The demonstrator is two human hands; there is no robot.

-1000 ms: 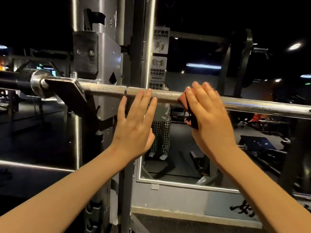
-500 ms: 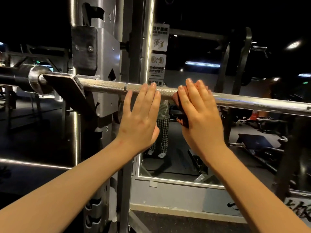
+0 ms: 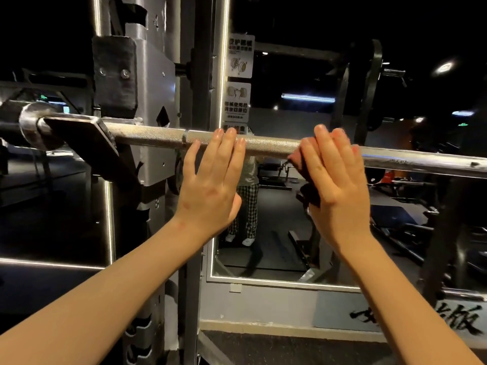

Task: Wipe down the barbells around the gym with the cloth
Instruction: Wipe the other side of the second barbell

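Dim gym, dark floor. A lit-edged mirror [image 3: 276,248] is straight ahead and a steel rack upright [image 3: 155,75] stands at left. The barbell [image 3: 158,137] lies level across the view, its left end seated on the rack's hook [image 3: 79,138].

Hands: the left hand [image 3: 210,185] is released, with straight fingers resting on the knurled section just right of the ring mark. The right hand [image 3: 340,191] has flat fingers pressing the red cloth [image 3: 297,156] against the bar. The cloth sits where the knurling gives way to smooth steel, and its tail hangs below the palm. The thumb is hidden.

Change: half a second ago the cloth was almost touching the left fingers; now there is a clear gap of bare knurl between them. The left hand has barely shifted. Judgement: the stroke has reversed and is running rightward, so this is back-and-forth wiping of the left-centre shaft. The long smooth run to the right probably remains to be done.

Writing: white signs [image 3: 238,101] on the mirror frame carry dumbbell pictograms and Chinese text, which is too blurred to read with confidence. Large black brush characters [image 3: 458,320] on the low wall at right are cut off. No brand is visible.
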